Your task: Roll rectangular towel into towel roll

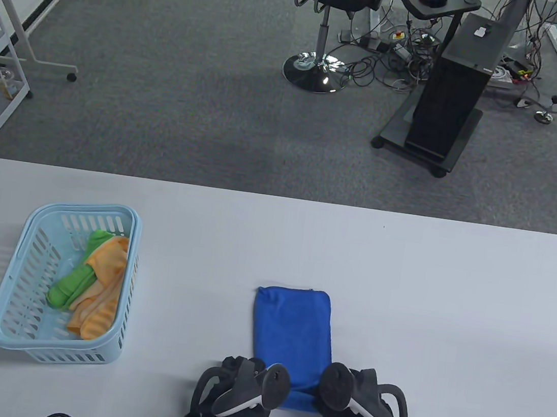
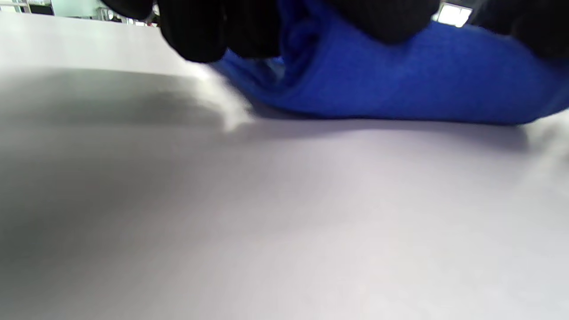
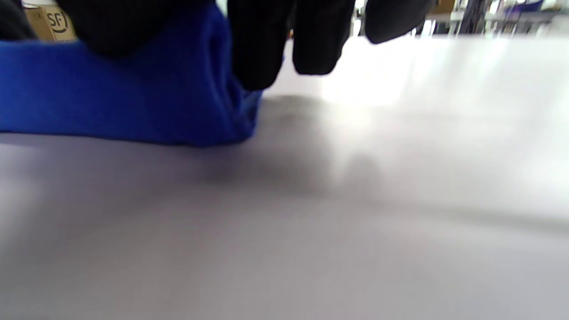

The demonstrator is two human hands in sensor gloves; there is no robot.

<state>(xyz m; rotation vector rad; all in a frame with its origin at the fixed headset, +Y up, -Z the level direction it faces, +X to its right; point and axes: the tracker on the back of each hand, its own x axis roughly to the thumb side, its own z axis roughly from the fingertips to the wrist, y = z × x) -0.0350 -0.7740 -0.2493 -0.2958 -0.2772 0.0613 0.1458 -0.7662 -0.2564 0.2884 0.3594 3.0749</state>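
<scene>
Towel (image 1: 292,333), blue and folded into a long narrow rectangle, lies flat on the table (image 1: 452,293) near its front edge, its near end under both hands. Left hand (image 1: 241,393) holds the left near corner; the left wrist view shows gloved fingers (image 2: 200,31) curled over a raised, rounded fold of cloth. Right hand (image 1: 360,403) holds the right near corner, fingers (image 3: 253,49) curled down over the fold likewise. Assessment: rolling has only begun, with one low turn formed at the near end. Most of the length lies unrolled ahead. At far left, a basket (image 1: 10,337) holds other cloths.
</scene>
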